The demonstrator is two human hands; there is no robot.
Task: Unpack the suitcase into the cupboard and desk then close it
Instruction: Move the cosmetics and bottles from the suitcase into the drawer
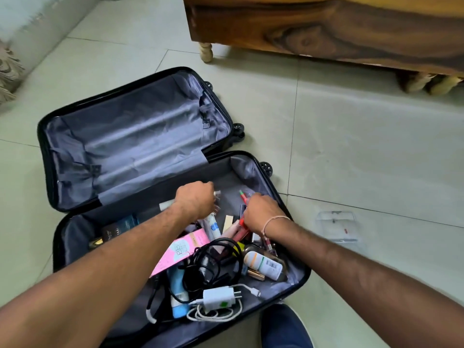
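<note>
The suitcase (140,136) lies open on the floor, its near half full of clutter. Both hands, left hand (194,199) and right hand (261,212), grip small tubes there; lift them clear of the cables (213,262)

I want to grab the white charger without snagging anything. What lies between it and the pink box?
In the head view, a tangle of black cable lies between the white charger and the pink box, overlapping the box's near end.

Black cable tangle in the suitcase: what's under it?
The black cable tangle lies across a pink box and a light blue tube; the white charger sits just in front. What lies directly beneath its middle is covered.
</note>
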